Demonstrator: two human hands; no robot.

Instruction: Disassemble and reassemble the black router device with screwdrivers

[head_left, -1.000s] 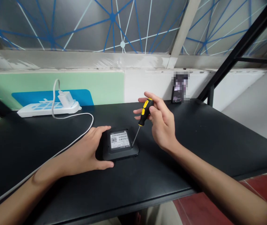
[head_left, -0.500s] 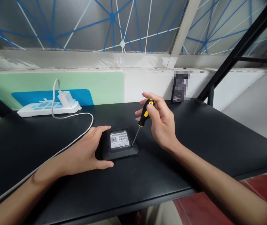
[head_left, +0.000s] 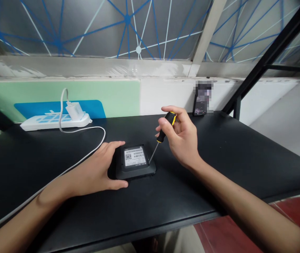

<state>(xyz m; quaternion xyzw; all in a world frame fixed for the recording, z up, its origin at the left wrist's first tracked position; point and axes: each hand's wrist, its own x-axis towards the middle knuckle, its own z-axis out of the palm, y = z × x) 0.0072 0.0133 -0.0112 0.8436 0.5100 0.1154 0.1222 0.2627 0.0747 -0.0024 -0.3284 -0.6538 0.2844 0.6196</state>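
A black device [head_left: 136, 170] with a white printed label [head_left: 134, 157] lies flat on the black table. My left hand [head_left: 97, 172] grips its left side, thumb at the near edge and fingers at the far edge. To the right of the device, my right hand [head_left: 182, 135] is closed around the black and yellow handle of a screwdriver [head_left: 165, 130]. The screwdriver slants down to the left, and its tip meets the device near the label's lower right corner. The tip's exact seat is too small to make out.
A white power strip [head_left: 47, 123] with a plugged-in charger [head_left: 74, 111] stands at the back left. Its white cable [head_left: 86, 155] runs forward past my left arm. A phone [head_left: 200, 102] leans on the wall behind the black table [head_left: 244, 151].
The screwdriver handle has turned in my right hand, and its yellow marks now face right. My right thumb has shifted left over the handle. My left hand and the device hold their place.
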